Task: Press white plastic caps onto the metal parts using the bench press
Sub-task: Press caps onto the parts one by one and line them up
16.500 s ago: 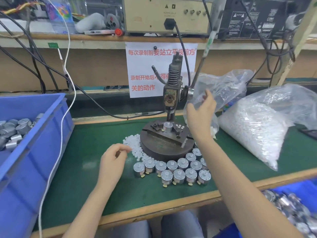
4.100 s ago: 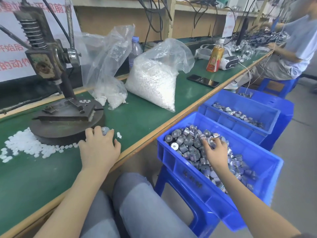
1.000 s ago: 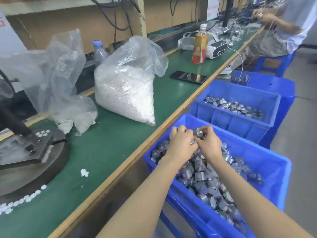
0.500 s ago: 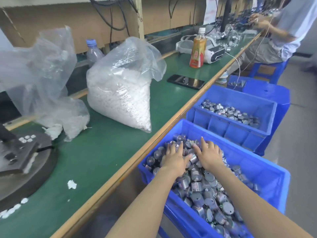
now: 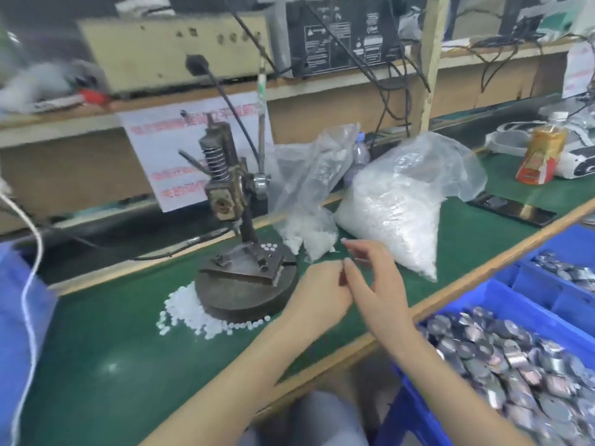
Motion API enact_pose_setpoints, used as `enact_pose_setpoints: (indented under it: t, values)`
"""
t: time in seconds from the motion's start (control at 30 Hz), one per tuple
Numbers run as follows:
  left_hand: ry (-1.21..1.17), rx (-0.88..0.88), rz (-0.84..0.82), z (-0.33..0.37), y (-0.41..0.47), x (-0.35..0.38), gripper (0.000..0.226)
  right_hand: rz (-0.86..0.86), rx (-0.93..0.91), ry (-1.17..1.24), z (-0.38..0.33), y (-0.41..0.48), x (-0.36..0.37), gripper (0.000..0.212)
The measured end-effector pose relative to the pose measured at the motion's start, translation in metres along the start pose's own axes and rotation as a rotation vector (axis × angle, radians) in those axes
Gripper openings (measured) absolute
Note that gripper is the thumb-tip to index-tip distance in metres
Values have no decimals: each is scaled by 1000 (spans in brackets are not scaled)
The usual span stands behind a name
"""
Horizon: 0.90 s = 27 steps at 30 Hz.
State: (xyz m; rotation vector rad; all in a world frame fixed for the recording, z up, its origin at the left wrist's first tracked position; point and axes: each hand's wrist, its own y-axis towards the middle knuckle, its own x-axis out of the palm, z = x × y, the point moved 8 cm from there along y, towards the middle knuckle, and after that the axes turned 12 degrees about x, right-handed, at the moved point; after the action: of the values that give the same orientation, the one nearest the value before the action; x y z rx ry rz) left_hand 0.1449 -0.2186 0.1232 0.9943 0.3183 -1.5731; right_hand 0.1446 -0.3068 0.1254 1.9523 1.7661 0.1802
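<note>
Hands meet over the green tabletop (image 5: 112, 365), just to the right of the bench press (image 5: 231, 194) and in front of its round base. The left hand (image 5: 322, 294) shows its back to the camera and its fingers are curled under; if they grip something I cannot tell, because the picture is blurred. The right hand (image 5: 376, 278) is just beside it, almost touching, with the fingers relaxed and a little spread. Between the two hands a small dark thing is visible, too blurred to name.

The white caps (image 5: 190, 304) lie in a loose heap on the tabletop, against the front-left edge of the press base, and a few more sit on the base plate behind. Two clear plastic bags hold more of them: the big bag (image 5: 396, 214) lies to the right of the press, the smaller bag (image 5: 306, 201) is between it and the press.

The metal parts (image 5: 515, 365) fill a blue bin (image 5: 531, 304) at the right, lower than the tabletop edge. A dark phone (image 5: 512, 209) and a bottle (image 5: 541, 156) are farther back on the right. A paper sign (image 5: 193, 149) hangs behind the press.
</note>
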Motion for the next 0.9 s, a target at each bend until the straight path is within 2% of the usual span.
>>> enact_pose_setpoints:
  t: [0.1,0.2,0.3,0.43,0.53,0.6,0.7,0.83,0.9]
  values:
    - [166,-117,162,-40,-40,-91,21,-224,-82,93,-50,-17,87,24]
    - [328,-287,221,-79,-91,-160,16,-415,-111,138,-84,-36,164,23]
    - [432,-424,351,-102,-146,-222,26,-547,-152,107,-101,-57,226,26]
    - [472,-648,542,-130,-214,-295,25,-720,-103,0,-78,-82,292,29]
    - [385,-812,573,-164,-256,-328,21,-848,-46,-100,-47,-100,320,30]
    - [297,-895,549,-191,-280,-339,17,-871,-57,-118,-38,-106,328,29]
    - [333,-1041,423,-228,-311,-351,19,-840,-76,-87,-37,-102,333,27]
    - [407,-1272,84,-267,-339,-351,16,-900,-84,-84,-33,-100,344,27]
    - [338,-1350,-5,-285,-344,-348,37,-913,-61,-56,-29,-98,348,25]
